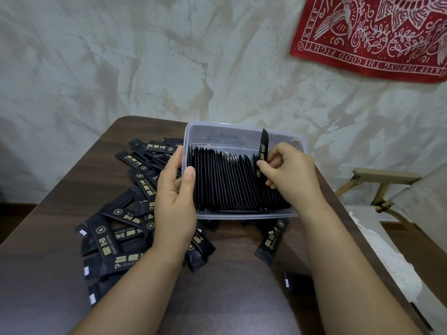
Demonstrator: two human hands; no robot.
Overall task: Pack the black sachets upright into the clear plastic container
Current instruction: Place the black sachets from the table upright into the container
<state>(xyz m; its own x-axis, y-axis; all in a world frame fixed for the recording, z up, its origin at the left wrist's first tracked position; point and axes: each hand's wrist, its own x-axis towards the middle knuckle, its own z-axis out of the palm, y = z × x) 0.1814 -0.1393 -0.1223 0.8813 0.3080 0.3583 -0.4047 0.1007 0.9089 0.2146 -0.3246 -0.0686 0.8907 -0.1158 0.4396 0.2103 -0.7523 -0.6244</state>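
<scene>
The left hand (175, 201) grips the clear plastic container's (244, 215) left wall, thumb over the rim, fingers curled outside. The right hand (290, 175) pinches one black sachet (262, 153) upright beside the packed row (229, 182). More loose sachets (116, 228) litter the worktop (60, 194).

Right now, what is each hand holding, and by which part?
The right hand pinches one black sachet near its middle. The left hand grips the clear container by its left wall, thumb over the rim.
</scene>
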